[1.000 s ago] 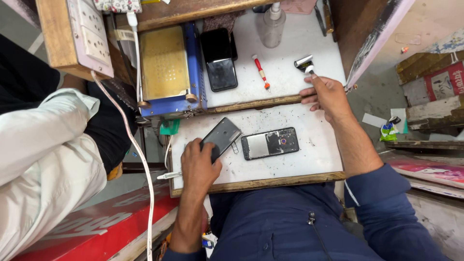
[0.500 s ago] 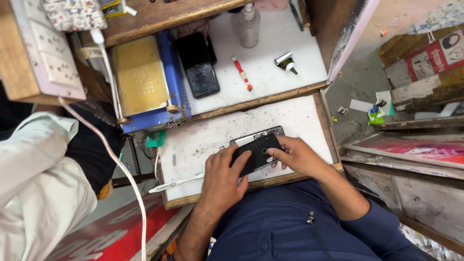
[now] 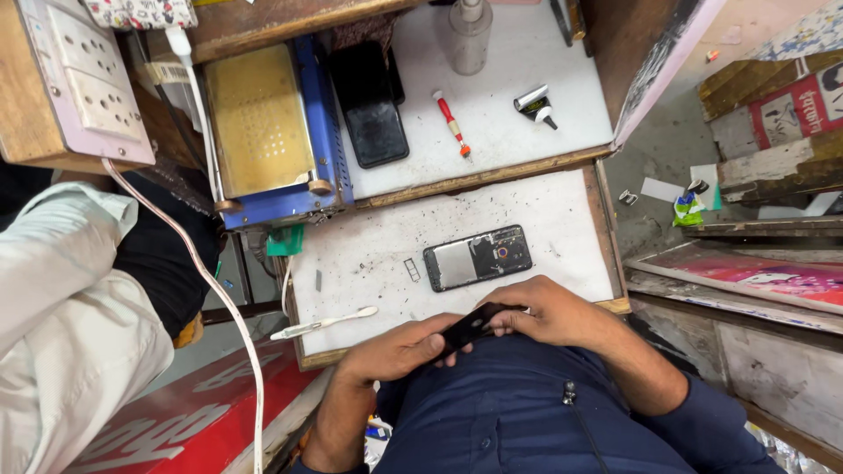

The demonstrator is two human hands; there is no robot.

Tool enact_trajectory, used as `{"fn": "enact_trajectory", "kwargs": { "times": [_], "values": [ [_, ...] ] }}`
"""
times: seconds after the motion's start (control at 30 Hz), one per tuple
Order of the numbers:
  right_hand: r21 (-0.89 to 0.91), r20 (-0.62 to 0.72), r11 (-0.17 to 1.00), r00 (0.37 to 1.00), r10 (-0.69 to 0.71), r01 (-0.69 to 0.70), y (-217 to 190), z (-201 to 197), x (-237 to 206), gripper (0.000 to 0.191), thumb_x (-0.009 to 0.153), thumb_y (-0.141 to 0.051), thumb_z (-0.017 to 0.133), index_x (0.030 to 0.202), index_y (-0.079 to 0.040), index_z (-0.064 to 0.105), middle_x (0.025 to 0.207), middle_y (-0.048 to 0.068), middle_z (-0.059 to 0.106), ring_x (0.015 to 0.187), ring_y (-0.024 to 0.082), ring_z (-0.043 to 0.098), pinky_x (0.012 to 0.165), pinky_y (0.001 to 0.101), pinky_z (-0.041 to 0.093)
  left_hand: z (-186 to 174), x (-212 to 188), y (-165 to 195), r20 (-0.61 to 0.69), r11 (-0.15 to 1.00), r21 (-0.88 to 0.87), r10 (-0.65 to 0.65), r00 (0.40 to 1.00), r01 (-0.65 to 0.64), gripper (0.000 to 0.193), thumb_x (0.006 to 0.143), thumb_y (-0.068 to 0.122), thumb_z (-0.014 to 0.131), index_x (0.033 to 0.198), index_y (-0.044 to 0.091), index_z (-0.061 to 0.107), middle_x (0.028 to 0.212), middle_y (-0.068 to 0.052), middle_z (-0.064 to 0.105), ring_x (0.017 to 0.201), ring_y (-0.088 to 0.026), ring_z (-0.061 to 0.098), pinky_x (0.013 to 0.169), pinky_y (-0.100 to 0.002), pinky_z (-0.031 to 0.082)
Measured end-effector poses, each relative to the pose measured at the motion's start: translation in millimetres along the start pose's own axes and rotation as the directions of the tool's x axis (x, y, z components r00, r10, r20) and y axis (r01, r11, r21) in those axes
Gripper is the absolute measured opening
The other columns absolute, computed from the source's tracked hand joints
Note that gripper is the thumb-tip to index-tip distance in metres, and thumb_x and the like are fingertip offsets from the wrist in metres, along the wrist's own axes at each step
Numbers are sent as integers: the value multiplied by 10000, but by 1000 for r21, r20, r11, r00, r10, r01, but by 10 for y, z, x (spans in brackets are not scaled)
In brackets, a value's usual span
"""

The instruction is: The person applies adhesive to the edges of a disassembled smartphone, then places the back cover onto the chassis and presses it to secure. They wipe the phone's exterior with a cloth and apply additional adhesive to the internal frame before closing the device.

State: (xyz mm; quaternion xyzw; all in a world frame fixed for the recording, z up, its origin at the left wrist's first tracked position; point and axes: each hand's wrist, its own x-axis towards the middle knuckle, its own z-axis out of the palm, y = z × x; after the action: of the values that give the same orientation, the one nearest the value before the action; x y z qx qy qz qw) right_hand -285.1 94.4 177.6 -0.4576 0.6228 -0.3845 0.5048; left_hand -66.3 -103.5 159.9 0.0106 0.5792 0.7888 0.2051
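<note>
Inspection is judged the step in hand: a black cover is pinched between left hand and right hand, fingers pressed on its ends. Just beyond the grip, the opened phone lies on the tray; a steady hold is needed next.

You wear a dark navy-blue shirt — plain cloth, no pattern that shows. Its sleeves are pushed up, so both your forearms are bare from the wrist to about the elbow; the right sleeve bunches in soft folds at the lower right of the view. A small dark clip — perhaps a clip-on microphone — sits on the shirt's front, with a thin dark cable running down from it. Lower on the front, a small dark button shows. Your left hand and right hand are bare, with no rings, watch or gloves to be seen.
</note>
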Motion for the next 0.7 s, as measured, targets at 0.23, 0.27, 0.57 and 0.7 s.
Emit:
{"fn": "enact_trajectory", "kwargs": {
  "times": [0.23, 0.27, 0.57, 0.7],
  "values": [
    [-68, -602, 993, 790, -119, 98, 294, -516, -285, 149, 948, -31, 708, 1089, -10, 749, 906, 84, 784, 746, 112, 738, 665, 243, 607, 85, -564, 277, -467, 917, -118, 288, 836, -382, 807, 1031, 604, 556, 1510, -42, 493, 1379, -135, 648, 1157, -186, 612, 1046, -342, 480],
    [-28, -648, 993, 755, -102, 111, 312, -586, -332, 146, 975, -28, 687, 1110, 1, 733, 918, 92, 776, 757, 109, 725, 677, 243, 598, 99, -559, 321, -593, 897, -64, 319, 740, -438, 786, 1029, 590, 573, 1492, -43, 514, 1370, -147, 653, 1159, -197, 617, 1037, -358, 490],
    [-39, -805, 998, 593, -8, -40, 496, -543, -160, 167, 1011, -27, 656, 1159, 18, 718, 917, 104, 764, 774, 111, 720, 698, 253, 591, 32, 423, 332, -510, 414, 850, 490, 707, 326, 635, 787, 365, 864, 1349, 168, 644, 1443, -201, 537, 1322, -397, 498, 1121, -573, 344],
    [-51, -711, 992, 702, 42, -111, 538, -458, -40, 199, 967, -44, 668, 1153, -20, 733, 922, 66, 782, 790, 98, 722, 702, 241, 581, 14, 744, 195, -416, 266, 907, 443, 794, 327, 578, 837, 386, 808, 1355, 186, 648, 1453, -197, 538, 1378, -378, 474, 1133, -573, 346]
  ]
}}
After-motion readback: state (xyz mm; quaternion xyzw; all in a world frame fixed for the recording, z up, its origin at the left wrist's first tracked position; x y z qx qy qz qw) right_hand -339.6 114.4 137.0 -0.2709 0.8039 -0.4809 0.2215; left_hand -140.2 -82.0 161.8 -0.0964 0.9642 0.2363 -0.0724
